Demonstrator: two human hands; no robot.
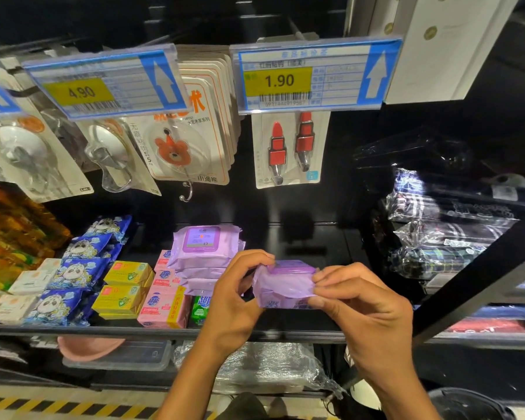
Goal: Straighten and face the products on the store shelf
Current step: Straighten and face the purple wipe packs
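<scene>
A purple pack of wet wipes [282, 284] is held between both hands just above the front of the black shelf [300, 331]. My left hand [237, 286] pinches its left end and my right hand [358, 301] pinches its right end. Left of it, a stack of matching purple wipe packs [205, 253] lies flat on the shelf. Pink soap boxes [164, 307], a green pack [200, 310], yellow soap boxes [125, 291] and blue panda packs [70, 283] stand in rows further left.
Carded hooks [191, 131] and red clips [288, 147] hang above the shelf behind price tags [312, 77]. Bagged dark goods [449, 225] fill the right side. A black frame bar [479, 277] slants across there. A lower shelf holds a plastic-wrapped bundle [264, 368].
</scene>
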